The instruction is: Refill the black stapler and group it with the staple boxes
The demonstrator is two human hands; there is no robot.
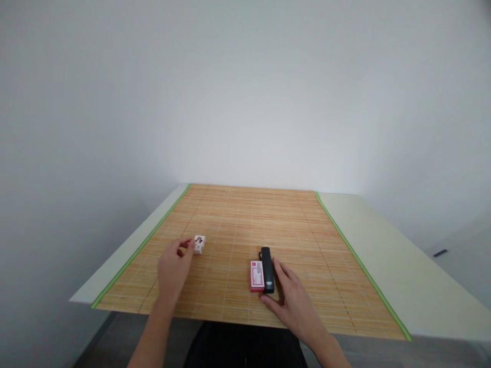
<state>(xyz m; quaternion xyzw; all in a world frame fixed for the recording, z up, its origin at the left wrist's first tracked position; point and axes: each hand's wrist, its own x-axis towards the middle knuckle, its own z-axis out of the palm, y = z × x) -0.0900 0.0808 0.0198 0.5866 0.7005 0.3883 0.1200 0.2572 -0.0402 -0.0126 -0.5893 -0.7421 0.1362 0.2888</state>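
Note:
A small white box [199, 244] with dark print lies on the bamboo mat, left of the middle. The bent fingers of my left hand [175, 266] close on its left edge; their far side is hidden. Nearer to me, a black stapler [267, 271] lies lengthwise, with a pink-and-white box [257, 276] flat against its left side. My right hand [293, 301] rests beside the stapler, fingers stretched along its right side. Its thumb reaches round to the near end, by the corner of the pink-and-white box.
Under everything is a bamboo mat [245, 214] with green edging, laid over a white table [368, 235]. The mat's near edge overhangs toward my lap. A plain wall [249, 102] stands behind the table. A dark, thin object [440, 253] shows at the far right.

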